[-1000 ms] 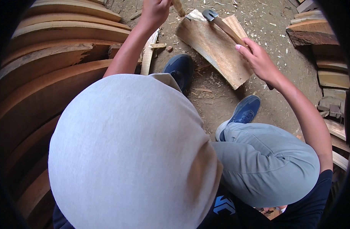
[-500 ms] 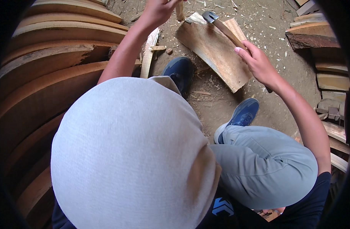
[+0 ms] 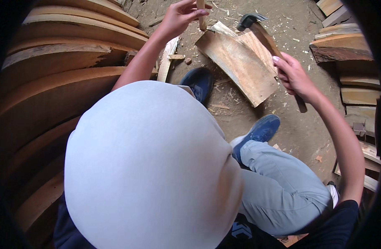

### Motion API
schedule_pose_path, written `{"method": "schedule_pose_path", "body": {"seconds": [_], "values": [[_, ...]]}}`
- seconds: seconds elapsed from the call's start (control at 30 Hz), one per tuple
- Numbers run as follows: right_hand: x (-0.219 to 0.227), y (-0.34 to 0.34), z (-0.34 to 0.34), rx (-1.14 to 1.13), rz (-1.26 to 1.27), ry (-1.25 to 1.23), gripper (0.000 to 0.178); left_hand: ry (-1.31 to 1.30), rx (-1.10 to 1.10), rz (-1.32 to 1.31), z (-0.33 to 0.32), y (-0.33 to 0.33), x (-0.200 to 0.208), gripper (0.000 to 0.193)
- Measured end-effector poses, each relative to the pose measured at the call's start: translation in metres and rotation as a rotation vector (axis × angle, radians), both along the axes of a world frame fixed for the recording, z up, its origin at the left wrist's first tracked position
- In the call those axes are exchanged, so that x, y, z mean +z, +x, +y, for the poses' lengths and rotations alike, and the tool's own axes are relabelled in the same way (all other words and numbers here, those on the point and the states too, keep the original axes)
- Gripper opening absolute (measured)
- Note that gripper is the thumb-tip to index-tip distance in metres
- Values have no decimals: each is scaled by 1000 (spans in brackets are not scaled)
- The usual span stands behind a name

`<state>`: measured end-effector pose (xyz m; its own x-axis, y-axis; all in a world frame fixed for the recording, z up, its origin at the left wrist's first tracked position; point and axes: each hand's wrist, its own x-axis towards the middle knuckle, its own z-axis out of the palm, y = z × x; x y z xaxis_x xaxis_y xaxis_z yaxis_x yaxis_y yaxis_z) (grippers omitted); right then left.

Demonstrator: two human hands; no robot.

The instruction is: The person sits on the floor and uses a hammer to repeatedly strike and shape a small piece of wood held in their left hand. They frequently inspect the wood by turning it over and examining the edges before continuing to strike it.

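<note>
Gripping the hammer (image 3: 267,40), upper right, the right fingers (image 3: 285,77) were curled closed; the left fingers (image 3: 197,13) pinched a wooden shaft (image 3: 202,23), upper centre, near the board (image 3: 240,66); a misaimed blow risked bruising them.

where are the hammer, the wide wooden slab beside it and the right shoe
Hammer (image 3: 265,38): head view, on the upper part of its wooden handle.
Wide wooden slab (image 3: 241,67): head view, middle of its broad upper face.
Right shoe (image 3: 263,129): head view, on its blue upper.
</note>
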<state>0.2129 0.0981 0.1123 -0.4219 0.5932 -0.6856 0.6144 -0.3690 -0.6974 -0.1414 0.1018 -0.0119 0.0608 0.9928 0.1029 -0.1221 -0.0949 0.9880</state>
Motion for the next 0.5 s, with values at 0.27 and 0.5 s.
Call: {"method": "schedule_pose_path", "body": {"seconds": [0.27, 0.5], "values": [[-36, -41, -47, -286, 126, 62, 29, -144, -75, -106, 12, -7, -24, 45], [-67, -49, -52, -141, -66, 472, 39, -144, -139, 33, 9, -8, -17, 48]]}}
